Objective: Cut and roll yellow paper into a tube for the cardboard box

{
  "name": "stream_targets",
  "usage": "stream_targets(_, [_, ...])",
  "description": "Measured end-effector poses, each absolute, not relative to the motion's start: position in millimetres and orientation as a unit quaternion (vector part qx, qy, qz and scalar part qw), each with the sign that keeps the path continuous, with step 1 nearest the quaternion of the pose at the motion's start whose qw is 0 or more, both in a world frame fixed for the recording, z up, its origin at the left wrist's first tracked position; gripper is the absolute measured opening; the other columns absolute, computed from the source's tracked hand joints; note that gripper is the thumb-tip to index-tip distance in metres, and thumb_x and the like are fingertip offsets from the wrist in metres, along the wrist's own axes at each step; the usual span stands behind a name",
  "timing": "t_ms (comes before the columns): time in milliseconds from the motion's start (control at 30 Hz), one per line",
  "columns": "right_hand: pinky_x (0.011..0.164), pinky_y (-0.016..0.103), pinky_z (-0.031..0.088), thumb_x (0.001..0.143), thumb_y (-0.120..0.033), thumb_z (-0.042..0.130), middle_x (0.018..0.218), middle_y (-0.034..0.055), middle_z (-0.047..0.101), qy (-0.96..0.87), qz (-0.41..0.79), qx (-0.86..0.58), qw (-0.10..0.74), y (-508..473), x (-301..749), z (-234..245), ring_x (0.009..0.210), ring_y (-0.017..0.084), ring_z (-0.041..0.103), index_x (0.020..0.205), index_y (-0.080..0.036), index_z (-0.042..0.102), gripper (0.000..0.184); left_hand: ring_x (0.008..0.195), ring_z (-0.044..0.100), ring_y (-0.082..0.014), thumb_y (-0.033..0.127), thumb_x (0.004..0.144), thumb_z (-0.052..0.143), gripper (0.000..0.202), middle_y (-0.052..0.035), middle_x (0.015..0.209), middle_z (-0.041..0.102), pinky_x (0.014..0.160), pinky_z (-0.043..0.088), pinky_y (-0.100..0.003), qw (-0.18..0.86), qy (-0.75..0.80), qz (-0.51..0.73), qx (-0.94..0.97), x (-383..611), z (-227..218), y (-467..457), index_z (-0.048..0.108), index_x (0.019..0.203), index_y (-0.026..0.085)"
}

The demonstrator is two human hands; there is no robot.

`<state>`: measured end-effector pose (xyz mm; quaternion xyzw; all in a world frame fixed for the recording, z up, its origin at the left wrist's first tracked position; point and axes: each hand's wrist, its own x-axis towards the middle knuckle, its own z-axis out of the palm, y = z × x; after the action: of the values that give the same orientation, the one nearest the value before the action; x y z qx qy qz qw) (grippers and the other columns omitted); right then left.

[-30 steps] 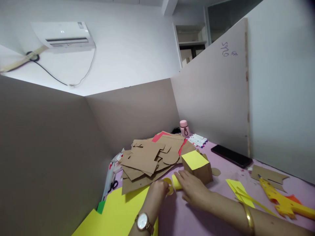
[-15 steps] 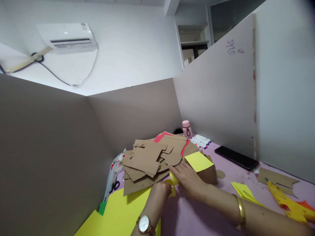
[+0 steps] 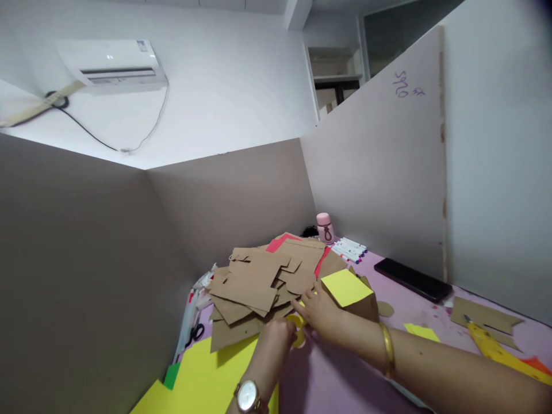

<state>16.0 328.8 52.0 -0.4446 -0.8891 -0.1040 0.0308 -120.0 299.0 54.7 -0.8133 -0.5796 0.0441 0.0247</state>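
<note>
Over the purple tabletop (image 3: 308, 388), my left hand (image 3: 276, 339) is closed, pinching the edge of a small yellow curved piece (image 3: 298, 338). Its fingertips are mostly hidden. My right hand (image 3: 323, 313) lies close beside it, fingers stretched and apart, with a bit of yellow showing beneath them; its thumb is hidden. Behind the hands rises a pile of cut brown cardboard (image 3: 254, 279). A brown box with a yellow top (image 3: 347, 287) stands just past my right hand. Under my left forearm lies a large yellow sheet (image 3: 211, 379).
To the right are a black phone (image 3: 411, 280), a cardboard cutout (image 3: 483, 316), a yellow tool with a pointed tip (image 3: 491, 345) and folded yellow paper (image 3: 422, 332). Black-handled scissors (image 3: 196, 333) lie left. Markers (image 3: 350, 250) and a pink bottle (image 3: 325, 228) stand behind. Grey partitions (image 3: 233, 201) enclose the table.
My right hand has shifted slightly left and its forearm now covers more of the folded yellow paper. The left hand stays closed by the yellow piece. The whole view has tilted a little.
</note>
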Motion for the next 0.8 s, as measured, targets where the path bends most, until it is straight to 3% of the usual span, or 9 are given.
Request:
stream_targets(133, [0.096,0.055,0.035,0.086,-0.034,0.055,0.128,0.0084,0.052,-0.878,-0.103,-0.468,-0.002,341.2,-4.9,45.9,0.115,0.028,0.049,0.122,-0.019,0.048,0.039,0.074,0.063,-0.0144,0.026,0.086,0.051,0.019,-0.0002,0.077,0.067,0.072,0.050,-0.035,0.021,-0.585,0.045,-0.810,-125.8,53.9,299.1,0.063,0.078,0.014])
stream_targets(367, [0.087,0.049,0.045,0.087,-0.033,0.055,0.117,0.0077,0.058,-0.880,-0.093,-0.466,0.003,344.4,-4.4,48.1,0.101,0.025,0.058,0.120,-0.018,0.049,0.037,0.078,0.064,-0.0154,0.024,0.086,0.052,0.016,-0.0019,0.084,0.069,0.074,0.051,-0.036,0.018,-0.581,0.048,-0.812,-129.1,48.1,300.7,0.063,0.082,0.014])
stream_targets(567, [0.079,0.044,0.051,0.087,-0.031,0.054,0.114,0.0074,0.059,-0.900,-0.057,-0.430,0.044,345.8,19.6,90.3,0.095,0.023,0.060,0.123,-0.019,0.045,0.039,0.077,0.064,-0.0151,0.023,0.086,0.053,0.015,-0.0014,0.082,0.068,0.074,0.050,-0.036,0.010,-0.562,0.016,-0.827,-117.4,48.7,303.8,0.063,0.081,0.013])
stream_targets(667, [0.079,0.043,0.051,0.085,-0.029,0.057,0.120,0.0094,0.056,-0.914,-0.033,-0.402,0.046,343.1,29.4,110.0,0.100,0.025,0.059,0.132,-0.021,0.035,0.052,0.079,0.064,-0.0155,0.025,0.086,0.053,0.016,-0.0018,0.085,0.068,0.075,0.050,-0.036,0.002,-0.551,0.006,-0.834,-107.4,49.0,306.1,0.063,0.083,0.014])
stream_targets(800, [0.082,0.040,0.048,0.067,-0.014,0.069,0.116,0.0142,0.062,-0.928,-0.015,-0.371,0.020,334.8,35.2,119.8,0.102,0.029,0.059,0.138,-0.017,0.022,0.085,0.082,0.064,-0.0158,0.024,0.085,0.053,0.014,-0.0021,0.089,0.068,0.076,0.051,-0.037,0.004,-0.536,0.000,-0.844,-97.6,52.5,303.9,0.063,0.086,0.014])
